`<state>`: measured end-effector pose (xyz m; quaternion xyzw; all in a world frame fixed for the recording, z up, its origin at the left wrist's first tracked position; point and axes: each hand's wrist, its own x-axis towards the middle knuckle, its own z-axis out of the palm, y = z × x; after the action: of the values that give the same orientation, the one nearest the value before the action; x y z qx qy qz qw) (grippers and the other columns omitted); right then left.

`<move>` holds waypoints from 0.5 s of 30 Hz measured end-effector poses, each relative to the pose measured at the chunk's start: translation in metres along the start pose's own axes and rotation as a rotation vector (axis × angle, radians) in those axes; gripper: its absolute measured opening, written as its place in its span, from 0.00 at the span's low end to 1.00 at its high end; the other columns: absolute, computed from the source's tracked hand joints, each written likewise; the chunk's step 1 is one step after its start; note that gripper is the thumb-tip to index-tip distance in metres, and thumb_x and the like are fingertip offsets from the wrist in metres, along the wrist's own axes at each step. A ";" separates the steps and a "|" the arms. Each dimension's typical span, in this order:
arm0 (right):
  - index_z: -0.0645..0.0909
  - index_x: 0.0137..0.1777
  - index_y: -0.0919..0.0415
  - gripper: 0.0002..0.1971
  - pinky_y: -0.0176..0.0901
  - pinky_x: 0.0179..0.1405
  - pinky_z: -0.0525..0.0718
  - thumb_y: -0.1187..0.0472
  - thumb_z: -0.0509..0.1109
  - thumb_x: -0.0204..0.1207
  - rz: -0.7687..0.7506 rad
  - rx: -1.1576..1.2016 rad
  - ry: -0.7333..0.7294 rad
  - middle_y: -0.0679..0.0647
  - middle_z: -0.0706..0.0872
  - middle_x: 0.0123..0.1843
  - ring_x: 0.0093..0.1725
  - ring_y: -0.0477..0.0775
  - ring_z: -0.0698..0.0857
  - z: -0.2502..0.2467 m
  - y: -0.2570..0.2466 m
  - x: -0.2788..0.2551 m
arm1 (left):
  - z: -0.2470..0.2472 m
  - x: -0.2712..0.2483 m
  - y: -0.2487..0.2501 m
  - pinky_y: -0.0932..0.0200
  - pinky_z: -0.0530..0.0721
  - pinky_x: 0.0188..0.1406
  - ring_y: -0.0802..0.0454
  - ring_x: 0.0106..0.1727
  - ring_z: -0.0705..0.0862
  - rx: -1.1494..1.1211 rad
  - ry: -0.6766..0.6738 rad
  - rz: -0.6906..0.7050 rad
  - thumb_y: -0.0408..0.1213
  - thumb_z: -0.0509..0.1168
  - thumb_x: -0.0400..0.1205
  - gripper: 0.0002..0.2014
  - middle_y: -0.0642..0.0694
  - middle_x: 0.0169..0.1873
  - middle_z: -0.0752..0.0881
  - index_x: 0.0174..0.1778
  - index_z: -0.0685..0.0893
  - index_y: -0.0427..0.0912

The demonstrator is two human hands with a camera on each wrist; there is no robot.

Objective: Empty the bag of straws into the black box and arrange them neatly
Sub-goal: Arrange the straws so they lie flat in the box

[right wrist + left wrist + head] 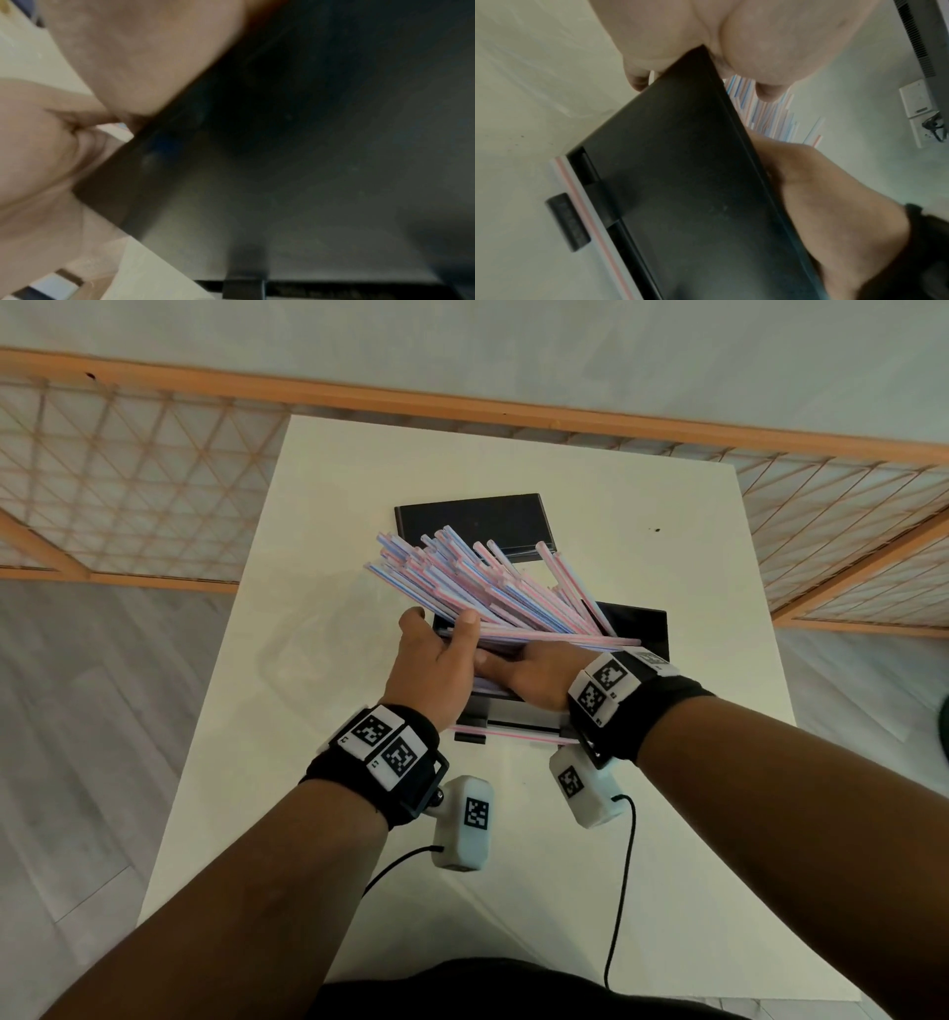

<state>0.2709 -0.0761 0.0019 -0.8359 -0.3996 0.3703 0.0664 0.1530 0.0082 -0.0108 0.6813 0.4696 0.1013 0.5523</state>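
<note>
A thick bundle of pink- and blue-striped straws (477, 588) fans up and back out of the black box (642, 629) in the middle of the white table. My left hand (439, 634) straddles the box's left end, thumb on the straws and fingers outside the wall. My right hand (529, 677) reaches in from the right over the front rim, its fingertips hidden under the left hand. In the left wrist view the box's front wall (680, 182) fills the frame, with straws (770, 117) beyond my thumb. The right wrist view shows my fingers curled at the box wall (308, 162).
The box's black lid (477, 521) lies flat behind the box. One stray straw (513, 736) lies on the table (642, 865) along the box's front. A crumpled clear bag (292, 665) lies left of the box. A wooden lattice screen (128, 480) stands behind the table.
</note>
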 end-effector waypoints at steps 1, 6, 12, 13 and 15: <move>0.82 0.61 0.55 0.30 0.41 0.53 0.71 0.32 0.53 0.81 -0.001 -0.036 0.000 0.56 0.85 0.55 0.54 0.58 0.82 -0.003 0.001 -0.004 | 0.000 0.000 0.000 0.58 0.70 0.57 0.47 0.65 0.80 0.000 -0.003 0.001 0.58 0.56 0.89 0.30 0.46 0.69 0.79 0.78 0.63 0.40; 0.78 0.39 0.56 0.18 0.44 0.44 0.79 0.42 0.62 0.78 -0.139 -0.298 0.160 0.59 0.88 0.44 0.48 0.62 0.86 -0.025 0.009 -0.036 | 0.000 0.002 -0.001 0.59 0.69 0.57 0.50 0.63 0.78 -0.009 -0.004 0.000 0.57 0.56 0.89 0.28 0.48 0.66 0.79 0.75 0.65 0.37; 0.80 0.46 0.52 0.12 0.49 0.41 0.85 0.44 0.65 0.74 -0.279 -0.382 0.249 0.51 0.87 0.41 0.45 0.62 0.86 -0.009 0.000 -0.094 | 0.000 0.002 -0.004 0.62 0.68 0.64 0.58 0.63 0.73 0.024 -0.025 0.047 0.53 0.64 0.87 0.31 0.55 0.66 0.74 0.81 0.62 0.46; 0.81 0.50 0.52 0.13 0.47 0.42 0.84 0.44 0.65 0.76 -0.252 -0.403 0.180 0.51 0.88 0.43 0.47 0.61 0.86 0.001 0.002 -0.094 | 0.001 0.002 -0.004 0.62 0.68 0.64 0.58 0.63 0.73 0.040 -0.026 0.051 0.53 0.65 0.86 0.31 0.55 0.65 0.74 0.80 0.62 0.46; 0.81 0.55 0.53 0.14 0.47 0.46 0.83 0.46 0.64 0.79 -0.162 -0.442 0.047 0.53 0.88 0.49 0.52 0.61 0.86 0.024 0.008 -0.086 | 0.001 0.001 -0.004 0.61 0.69 0.63 0.59 0.62 0.74 0.066 -0.020 0.054 0.54 0.66 0.86 0.31 0.56 0.63 0.74 0.79 0.64 0.46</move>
<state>0.2245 -0.1475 0.0302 -0.8037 -0.5352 0.2478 -0.0795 0.1523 0.0082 -0.0154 0.7126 0.4484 0.0940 0.5313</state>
